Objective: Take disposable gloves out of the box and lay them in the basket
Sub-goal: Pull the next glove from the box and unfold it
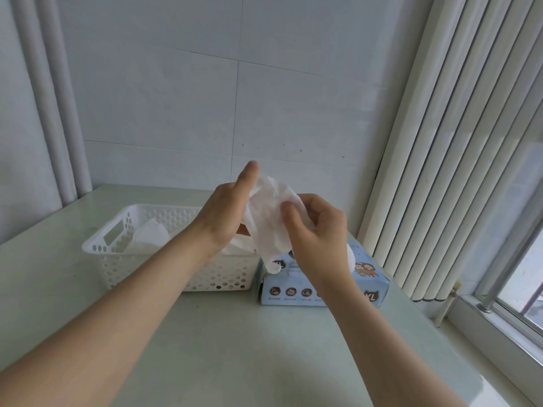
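Left hand [226,212] and right hand [318,230] pinch a thin white disposable glove [266,221], probably next laid in the white perforated plastic basket [101,255].

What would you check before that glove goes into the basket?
1. The glove is out of the box: ok, it hangs above it.
2. The right hand has hold: ok, thumb and fingers pinch the glove.
3. The left hand has hold: cannot tell, its palm side is hidden.
4. The glove is spread flat: not ok, crumpled.
5. The basket has room: ok, open top, a few white gloves inside.
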The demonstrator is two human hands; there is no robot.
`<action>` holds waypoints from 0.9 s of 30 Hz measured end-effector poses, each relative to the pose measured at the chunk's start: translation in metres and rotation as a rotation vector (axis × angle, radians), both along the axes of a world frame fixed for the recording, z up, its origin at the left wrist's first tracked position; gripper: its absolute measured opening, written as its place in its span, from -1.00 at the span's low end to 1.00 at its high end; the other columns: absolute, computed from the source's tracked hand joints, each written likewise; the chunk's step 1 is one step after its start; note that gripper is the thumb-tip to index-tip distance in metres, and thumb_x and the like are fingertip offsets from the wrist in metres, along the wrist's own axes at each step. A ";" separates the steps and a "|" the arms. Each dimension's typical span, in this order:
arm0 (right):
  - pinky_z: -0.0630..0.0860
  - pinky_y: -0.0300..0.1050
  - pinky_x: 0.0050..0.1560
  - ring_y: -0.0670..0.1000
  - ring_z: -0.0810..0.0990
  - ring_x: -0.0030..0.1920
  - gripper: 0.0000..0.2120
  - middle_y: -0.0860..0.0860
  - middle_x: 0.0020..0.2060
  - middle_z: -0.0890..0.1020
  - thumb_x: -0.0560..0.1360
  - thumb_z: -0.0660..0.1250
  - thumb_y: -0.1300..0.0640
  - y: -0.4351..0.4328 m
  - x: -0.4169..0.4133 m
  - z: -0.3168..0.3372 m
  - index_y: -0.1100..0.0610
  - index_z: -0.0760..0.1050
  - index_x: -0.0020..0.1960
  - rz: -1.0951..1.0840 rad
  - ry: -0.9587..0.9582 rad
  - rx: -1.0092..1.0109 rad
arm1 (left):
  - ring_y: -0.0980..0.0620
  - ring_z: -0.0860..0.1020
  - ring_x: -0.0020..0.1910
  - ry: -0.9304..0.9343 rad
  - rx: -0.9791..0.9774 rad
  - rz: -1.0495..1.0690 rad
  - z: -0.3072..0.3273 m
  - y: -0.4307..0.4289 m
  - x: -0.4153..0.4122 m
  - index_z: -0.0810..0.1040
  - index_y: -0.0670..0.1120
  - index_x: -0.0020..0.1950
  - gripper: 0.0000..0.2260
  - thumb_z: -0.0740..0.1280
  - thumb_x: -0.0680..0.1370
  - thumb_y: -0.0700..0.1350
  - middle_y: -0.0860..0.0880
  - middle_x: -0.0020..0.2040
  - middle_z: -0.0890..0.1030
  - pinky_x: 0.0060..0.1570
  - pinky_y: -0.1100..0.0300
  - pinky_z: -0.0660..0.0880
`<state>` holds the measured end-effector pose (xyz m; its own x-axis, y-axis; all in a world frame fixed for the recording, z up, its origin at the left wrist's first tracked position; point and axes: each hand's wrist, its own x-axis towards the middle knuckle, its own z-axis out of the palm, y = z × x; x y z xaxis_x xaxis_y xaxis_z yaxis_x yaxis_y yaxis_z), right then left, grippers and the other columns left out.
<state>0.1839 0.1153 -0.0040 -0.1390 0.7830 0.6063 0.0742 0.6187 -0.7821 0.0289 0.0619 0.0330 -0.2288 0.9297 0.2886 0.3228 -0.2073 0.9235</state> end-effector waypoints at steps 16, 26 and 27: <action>0.70 0.18 0.01 0.23 0.77 -0.05 -0.55 0.19 -0.06 0.77 0.49 0.55 -0.19 0.034 -0.058 0.039 0.22 0.71 0.04 0.337 -0.143 -0.412 | -0.10 0.52 -0.22 -0.185 0.267 0.218 0.020 0.002 -0.074 0.48 -0.41 -0.02 -0.43 0.35 0.56 0.16 -0.14 -0.20 0.49 -0.12 -0.02 0.49; 0.37 -0.10 -0.23 0.05 0.47 -0.31 -0.77 0.03 -0.33 0.55 0.55 0.44 0.09 0.067 -0.068 0.031 0.28 0.60 -0.12 0.266 -0.194 -0.431 | -0.16 0.75 0.00 -0.169 0.055 0.078 0.015 0.000 -0.080 0.74 -0.16 0.08 -0.81 0.39 0.67 -0.07 -0.16 0.01 0.76 -0.09 -0.02 0.69; 0.39 -0.07 -0.19 0.06 0.50 -0.28 -0.74 0.07 -0.30 0.57 0.52 0.44 0.11 0.066 -0.070 0.032 0.35 0.60 -0.08 0.244 -0.138 -0.441 | -0.15 0.75 0.01 -0.202 0.040 0.040 0.016 -0.001 -0.077 0.73 -0.18 0.11 -0.82 0.39 0.67 -0.10 -0.18 0.03 0.76 -0.10 0.00 0.68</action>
<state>0.1138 0.1817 0.0279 -0.4049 0.8945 0.1894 0.0896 0.2450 -0.9654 -0.0482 0.0607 0.0487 -0.3226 0.9074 0.2694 0.1405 -0.2355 0.9617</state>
